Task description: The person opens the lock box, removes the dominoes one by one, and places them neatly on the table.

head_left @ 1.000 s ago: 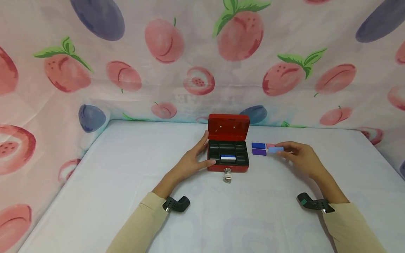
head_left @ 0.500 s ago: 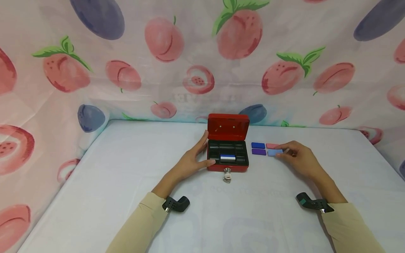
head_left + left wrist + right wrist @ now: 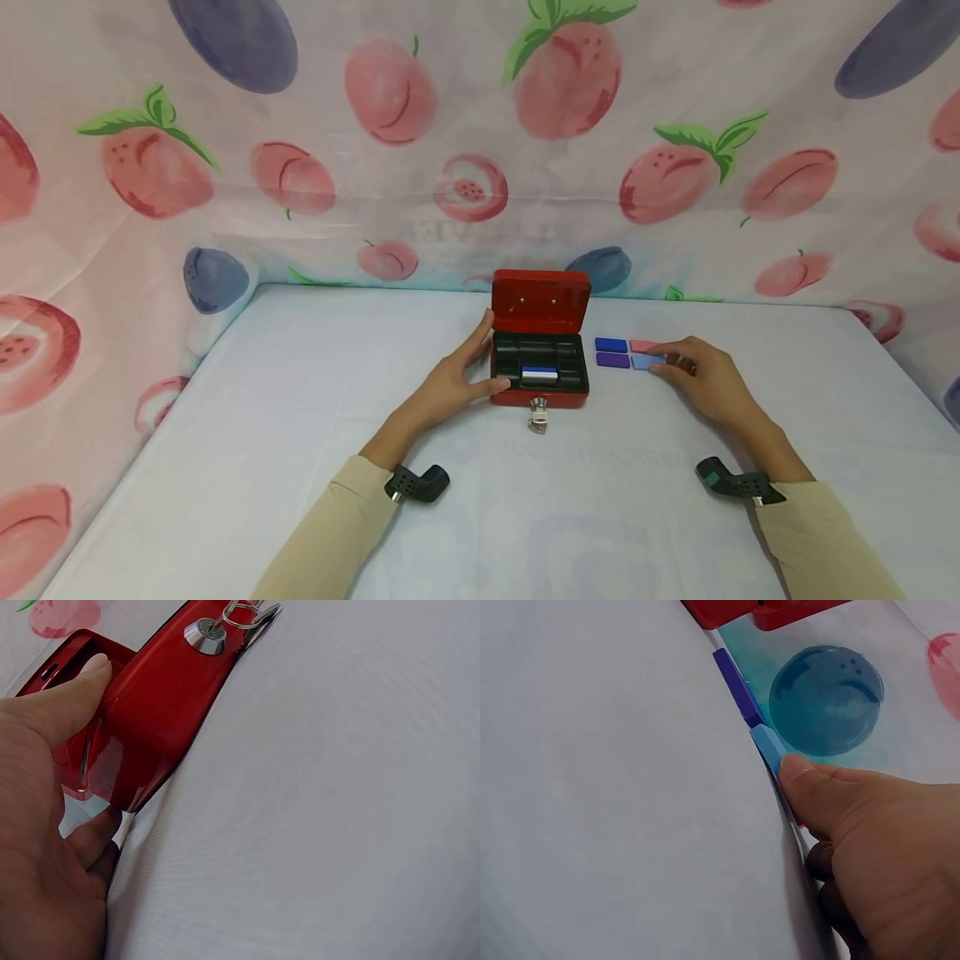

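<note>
A red cash box (image 3: 540, 399) stands with its lid (image 3: 541, 293) raised, showing a black inner tray (image 3: 513, 345). My left hand (image 3: 448, 385) holds its left side, thumb over the rim near the front corner and fingers at the outer wall. One small blue-and-white block (image 3: 539, 374) lies in the tray. Right of the box my right hand (image 3: 708, 375) pinches a flat light blue block (image 3: 643, 362) between thumb and index finger. Beside it lie a pink block (image 3: 640, 345), a dark blue block (image 3: 611, 344) and a purple block (image 3: 612, 360), together in two rows.
Keys on a ring (image 3: 537, 422) hang from the lock at the box's front. The table (image 3: 480, 500) has a white cover, and a fruit-print cloth (image 3: 405, 200) rises behind and at the left. Each wrist wears a black camera band.
My right hand has lowered the light blue block to the table in front of the pink one, and its fingers have shifted slightly there. The left hand and box have stayed put.
</note>
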Available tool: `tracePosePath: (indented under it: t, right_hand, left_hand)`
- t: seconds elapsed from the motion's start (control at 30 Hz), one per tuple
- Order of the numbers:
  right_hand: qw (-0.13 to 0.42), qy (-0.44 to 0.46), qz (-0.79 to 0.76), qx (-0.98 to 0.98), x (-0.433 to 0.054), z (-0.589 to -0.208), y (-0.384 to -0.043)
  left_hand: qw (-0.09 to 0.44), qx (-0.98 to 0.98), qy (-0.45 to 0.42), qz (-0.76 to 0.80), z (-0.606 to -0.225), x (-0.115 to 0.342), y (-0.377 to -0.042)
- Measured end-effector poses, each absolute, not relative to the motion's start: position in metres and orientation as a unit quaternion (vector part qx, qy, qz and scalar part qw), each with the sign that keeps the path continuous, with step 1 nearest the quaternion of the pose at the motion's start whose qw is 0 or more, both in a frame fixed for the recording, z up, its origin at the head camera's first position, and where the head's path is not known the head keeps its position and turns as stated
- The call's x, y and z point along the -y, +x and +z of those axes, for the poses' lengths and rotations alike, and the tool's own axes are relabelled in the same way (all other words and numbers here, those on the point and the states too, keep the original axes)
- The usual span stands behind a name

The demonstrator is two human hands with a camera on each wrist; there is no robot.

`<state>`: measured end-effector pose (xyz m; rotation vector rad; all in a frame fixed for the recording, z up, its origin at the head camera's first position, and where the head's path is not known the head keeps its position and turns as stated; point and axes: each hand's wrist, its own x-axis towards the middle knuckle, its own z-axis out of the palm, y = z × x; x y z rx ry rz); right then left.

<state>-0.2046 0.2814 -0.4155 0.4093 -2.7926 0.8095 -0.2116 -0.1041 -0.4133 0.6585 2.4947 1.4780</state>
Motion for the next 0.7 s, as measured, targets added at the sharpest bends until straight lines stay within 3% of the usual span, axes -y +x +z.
tracePosePath:
  t: [0.7]
  right_hand:
    - [0.118, 0.139, 0.280, 0.942, -0.2798, -0.4179, -0.2044]
  left_hand:
    - [0.087, -0.839, 0.214, 0.493, -0.4108, 0.1031, -0.2104]
